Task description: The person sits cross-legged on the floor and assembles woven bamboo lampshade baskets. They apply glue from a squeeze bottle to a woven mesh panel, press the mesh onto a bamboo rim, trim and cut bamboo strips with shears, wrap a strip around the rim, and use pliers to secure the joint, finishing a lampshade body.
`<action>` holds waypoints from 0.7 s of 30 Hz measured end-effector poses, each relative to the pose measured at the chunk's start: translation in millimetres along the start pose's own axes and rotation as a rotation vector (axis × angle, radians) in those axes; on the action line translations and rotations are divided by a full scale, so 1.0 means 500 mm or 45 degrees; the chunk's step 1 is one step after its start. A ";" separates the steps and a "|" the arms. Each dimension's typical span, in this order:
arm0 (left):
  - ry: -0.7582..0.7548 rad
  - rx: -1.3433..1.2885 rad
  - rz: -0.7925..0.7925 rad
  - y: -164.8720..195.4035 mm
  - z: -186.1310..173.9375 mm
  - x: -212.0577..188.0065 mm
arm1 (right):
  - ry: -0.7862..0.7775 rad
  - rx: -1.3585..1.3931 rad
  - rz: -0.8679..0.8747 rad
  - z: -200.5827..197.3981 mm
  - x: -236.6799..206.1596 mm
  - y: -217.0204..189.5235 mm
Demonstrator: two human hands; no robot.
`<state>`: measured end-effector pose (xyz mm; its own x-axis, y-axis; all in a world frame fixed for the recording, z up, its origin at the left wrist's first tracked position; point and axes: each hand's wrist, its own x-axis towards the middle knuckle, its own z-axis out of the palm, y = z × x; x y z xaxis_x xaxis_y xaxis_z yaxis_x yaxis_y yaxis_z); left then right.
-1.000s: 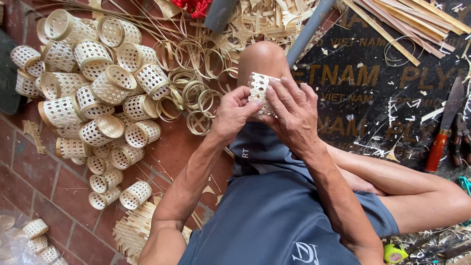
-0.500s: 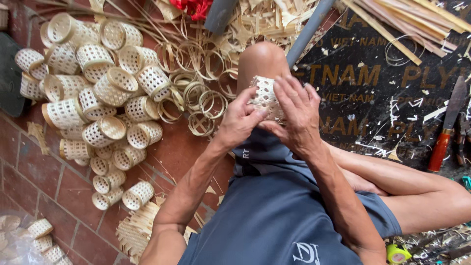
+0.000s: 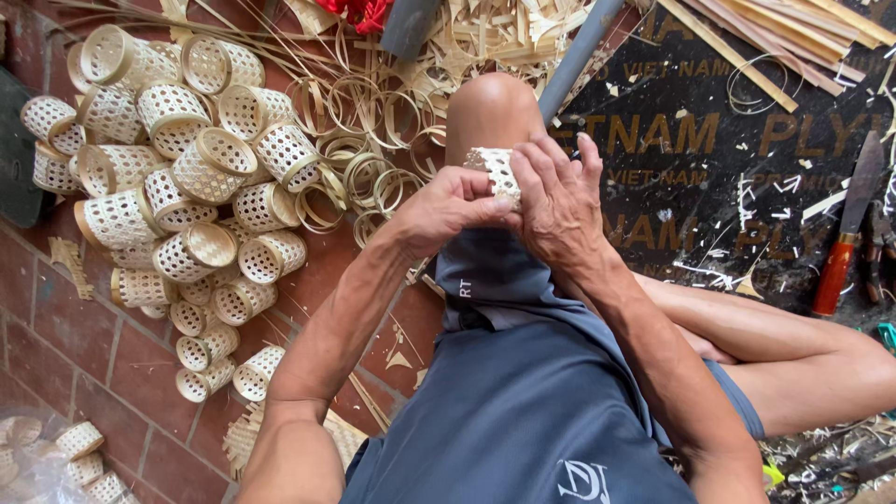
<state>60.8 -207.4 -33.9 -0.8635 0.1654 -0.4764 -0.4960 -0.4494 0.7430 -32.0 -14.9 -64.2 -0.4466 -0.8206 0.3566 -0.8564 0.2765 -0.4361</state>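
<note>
Head view: the left hand point(image 3: 446, 207) and right hand point(image 3: 557, 201) are both closed around a small woven basket point(image 3: 494, 169), pressed against the raised knee point(image 3: 492, 110); the right hand's fingers cover most of it, so only its upper left part shows. Left of the left hand, well apart, a heap of finished woven baskets point(image 3: 177, 168) lies on the brick floor point(image 3: 84, 345). Between heap and knee lie loose bamboo rings point(image 3: 359, 140). Beyond the hands a grey pipe point(image 3: 576, 58) slants across bamboo strips point(image 3: 485, 33). Right of the right hand lies a dark printed board point(image 3: 728, 177), with a red-handled knife point(image 3: 845, 238) near its far edge. Bare floor shows below the left forearm.
</note>
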 end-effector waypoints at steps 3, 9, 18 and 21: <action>0.014 0.054 -0.074 0.019 0.011 0.008 | 0.061 -0.019 -0.002 -0.002 0.001 -0.001; 0.319 1.222 -0.225 0.040 0.067 -0.011 | -0.176 0.205 0.189 -0.042 0.030 0.011; 0.529 -0.019 0.450 -0.019 0.121 0.006 | 0.229 0.388 0.453 -0.056 0.013 -0.036; 0.821 0.300 0.586 -0.056 0.122 0.039 | 0.329 0.237 0.312 -0.037 0.011 -0.055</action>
<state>52.3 -137.9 -35.2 -0.7989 -0.5584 -0.2236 -0.1737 -0.1416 0.9746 -15.5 -17.7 -34.9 -0.7026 -0.5823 0.4090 -0.6654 0.3339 -0.6676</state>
